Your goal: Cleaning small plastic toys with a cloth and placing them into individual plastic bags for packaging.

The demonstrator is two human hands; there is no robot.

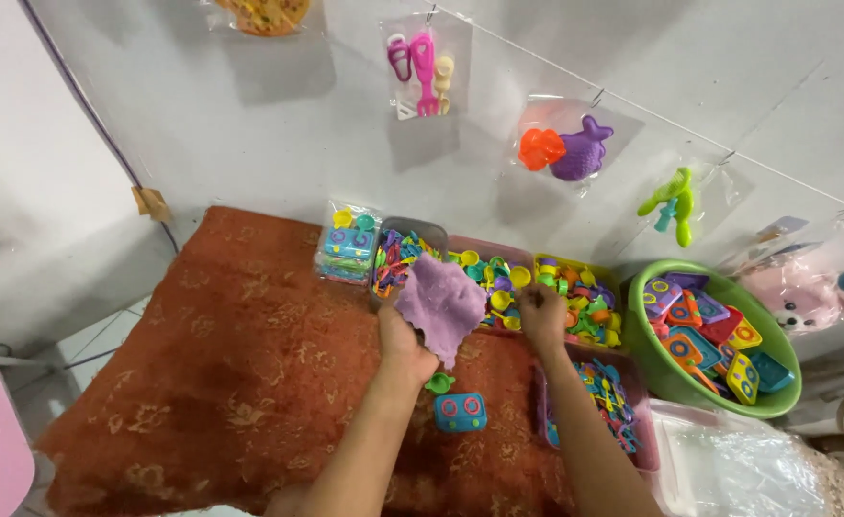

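Note:
My left hand (405,343) grips the lower edge of a flat sheet of purple dough (443,303), held up over a row of boxes. My right hand (542,314) is closed over the pink box (491,249) of small yellow and teal toy pieces; I cannot see what its fingers hold. On the rust-red carpet (240,373) below the left hand lie a small green piece (439,384) and a teal square mold with pink rings (460,412).
A green bowl (666,378) of coloured square molds stands at right, a pink tray (644,450) of small pieces beside my right forearm, and a clear plastic bag (738,464) at bottom right. Bagged toys hang along the wall (422,62). A packed toy set (348,247) sits at left.

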